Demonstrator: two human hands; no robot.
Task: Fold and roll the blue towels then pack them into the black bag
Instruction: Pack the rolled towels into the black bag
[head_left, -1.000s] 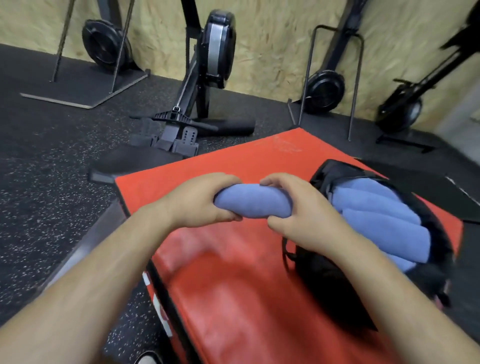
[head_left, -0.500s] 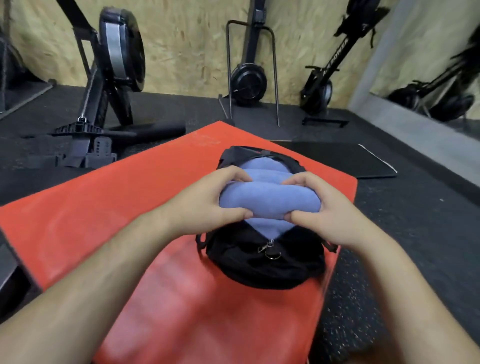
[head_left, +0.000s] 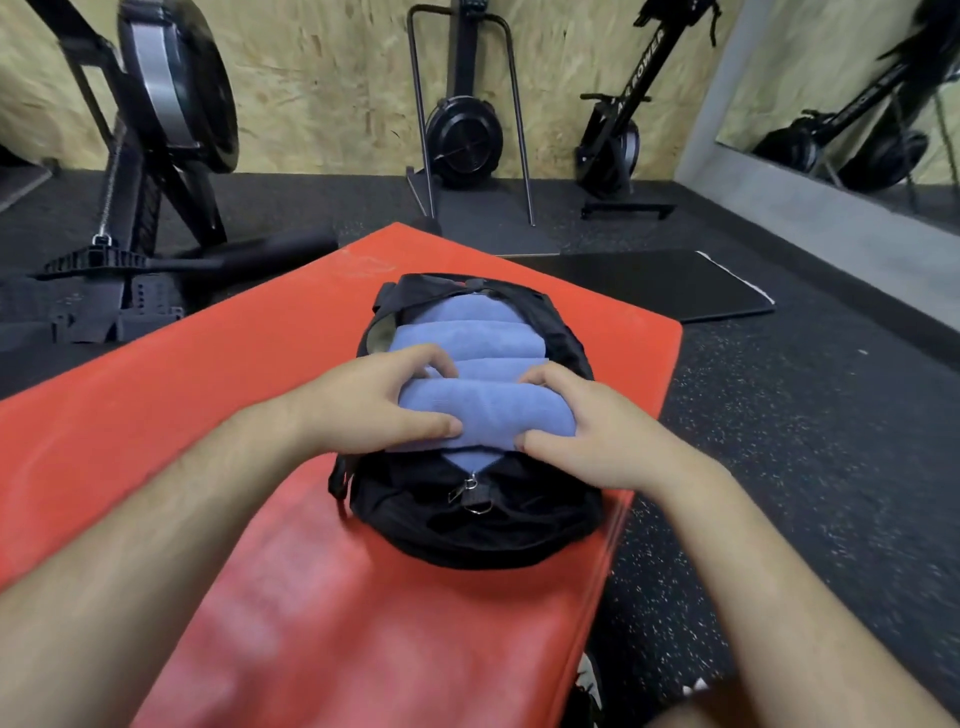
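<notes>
On pad (head_left: 208, 374), by its right edge toward the far corner: bag (head_left: 467, 530). In bag, side by side from near to far: rolled towels (head_left: 467, 338). Atop the opening's near end: nearest towel (head_left: 488, 410), left hand (head_left: 363, 405) at its left end, right hand (head_left: 587, 436) at its right end.

A gym: air rowing machines (head_left: 464, 130) stand along a chipboard wall (head_left: 322, 78), on speckled black rubber flooring (head_left: 805, 415), with a wall mirror (head_left: 857, 78) and a red padded mat (head_left: 156, 405).

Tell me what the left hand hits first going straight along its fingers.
The rolled blue towel that the left hand grips at its left end, over the open black bag. Beyond that, probably the right hand on the roll's other end, though depth is unclear.
</notes>
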